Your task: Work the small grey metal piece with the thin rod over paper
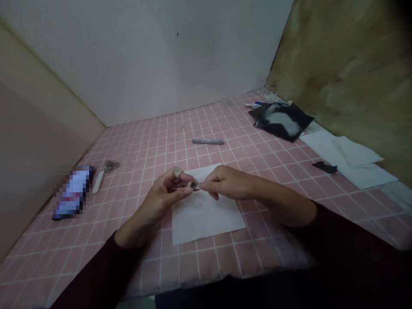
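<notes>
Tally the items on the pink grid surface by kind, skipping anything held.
Phone, screen blurred: 1
Scissors: 1
Gray rod: 1
Black sheet with white smear: 1
Black scrap: 1
White center sheet: 1
White overlapping paper pile: 1
Total: 7
Not counted: held small gray piece; tiny items in the far corner, too small to tell.

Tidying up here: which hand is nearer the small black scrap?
Right: the right hand sits left of the small black scrap; the left hand lies farther left still.
</notes>
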### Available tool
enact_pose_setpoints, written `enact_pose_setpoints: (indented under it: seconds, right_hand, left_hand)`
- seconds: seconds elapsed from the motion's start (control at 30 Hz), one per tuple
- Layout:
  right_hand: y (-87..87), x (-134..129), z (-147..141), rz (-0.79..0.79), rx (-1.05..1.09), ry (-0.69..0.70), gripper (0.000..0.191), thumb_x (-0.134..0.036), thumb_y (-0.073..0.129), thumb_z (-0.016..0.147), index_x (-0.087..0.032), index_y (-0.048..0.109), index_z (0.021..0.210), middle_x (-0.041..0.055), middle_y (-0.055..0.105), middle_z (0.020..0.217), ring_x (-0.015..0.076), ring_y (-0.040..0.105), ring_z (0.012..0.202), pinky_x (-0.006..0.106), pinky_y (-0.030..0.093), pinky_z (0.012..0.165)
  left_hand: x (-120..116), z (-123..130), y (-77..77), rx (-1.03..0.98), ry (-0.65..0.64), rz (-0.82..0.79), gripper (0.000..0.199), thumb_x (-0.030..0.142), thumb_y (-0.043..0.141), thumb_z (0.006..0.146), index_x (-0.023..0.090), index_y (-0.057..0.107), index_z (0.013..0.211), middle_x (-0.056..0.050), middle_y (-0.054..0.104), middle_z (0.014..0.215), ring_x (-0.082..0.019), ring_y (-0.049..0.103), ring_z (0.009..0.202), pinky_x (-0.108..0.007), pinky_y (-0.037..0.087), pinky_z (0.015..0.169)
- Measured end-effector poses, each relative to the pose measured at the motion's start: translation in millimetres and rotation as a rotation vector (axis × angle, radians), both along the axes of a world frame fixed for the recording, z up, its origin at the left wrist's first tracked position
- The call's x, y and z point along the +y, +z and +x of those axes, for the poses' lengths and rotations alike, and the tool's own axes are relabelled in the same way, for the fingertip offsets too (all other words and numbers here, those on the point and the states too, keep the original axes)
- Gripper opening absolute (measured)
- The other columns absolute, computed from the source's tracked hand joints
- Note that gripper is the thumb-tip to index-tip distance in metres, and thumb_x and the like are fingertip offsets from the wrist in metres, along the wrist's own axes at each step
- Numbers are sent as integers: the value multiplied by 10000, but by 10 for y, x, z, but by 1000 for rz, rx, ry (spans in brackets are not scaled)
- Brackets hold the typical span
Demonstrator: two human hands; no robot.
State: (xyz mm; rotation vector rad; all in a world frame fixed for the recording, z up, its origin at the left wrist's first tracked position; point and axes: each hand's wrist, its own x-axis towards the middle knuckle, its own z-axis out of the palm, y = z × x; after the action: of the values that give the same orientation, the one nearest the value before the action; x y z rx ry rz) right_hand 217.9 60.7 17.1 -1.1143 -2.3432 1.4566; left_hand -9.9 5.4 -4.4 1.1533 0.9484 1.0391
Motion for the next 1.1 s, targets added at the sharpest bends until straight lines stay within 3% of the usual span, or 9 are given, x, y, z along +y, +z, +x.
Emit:
enact_pose_setpoints:
  seconds: [0.2,0.33,0.67,1.1]
  right_hand:
    - [44,-11,15,16,-19,-23,431,-382,509,919,-159,548,552,-55,328,475,85,331,497,287,250,559]
    - [51,-44,-25,104,-17,-39,429,-378,501,922,-155,551,559,-40,403,490,85,377,509,283,259,577]
    - [70,-70,-47,252,-23,-51,414,-330,525,935,-143,547,566,-44,410,492,70,372,511,277,239,579]
    - [87,-63,-4,283,-38,-1,409,-318,539,933,-148,509,562,-40,421,509,70,379,515,276,243,579]
  left_hand:
    - [-9,35,35,14,56,32,189,159,793,784,176,652,909,-26,728,954,-130,673,875,-236,516,822]
    - [-12,37,42,4,21,-19,176,182,776,803,174,644,919,-27,728,923,-143,682,841,-265,521,817]
    - [29,-3,9,-8,-15,-42,162,226,763,826,157,651,920,-26,722,839,-135,678,794,-253,508,818]
    - [33,-17,-21,-66,-78,-134,167,254,760,825,132,682,908,-46,733,780,-125,664,680,-238,524,723]
